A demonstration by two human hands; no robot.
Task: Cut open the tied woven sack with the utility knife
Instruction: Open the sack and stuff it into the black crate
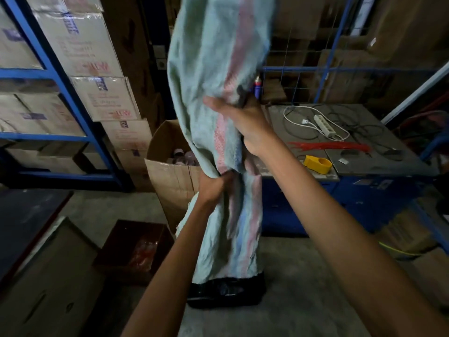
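The right hand (pixel 250 125) has a full closed grip on the woven sack (pixel 213 69), gathering a fold of the pale green cloth with its pink stripe about halfway up, and something dark shows under the fingers there, though whether it is the utility knife cannot be told. The left hand (pixel 213 184) is clenched on the sack lower down, bunching the fabric just below the right. Between them the sack hangs limp and upright, its top rising out of view and its lower end reaching a black bag (pixel 226 291) on the floor; it looks slack, so the opening seems largely done or the contents are out. To do this step well, I judge the two grips should stay apart and pull the cloth taut, so any blade runs through stretched weave and away from the lower hand and forearm. No knife is plainly visible. Beyond, an open cardboard box (pixel 170 171) stands behind the sack, and the bench (pixel 388 164) to the right carries a yellow tape dispenser (pixel 317 163), red cable ties (pixel 328 145) and a white power strip (pixel 324 125).
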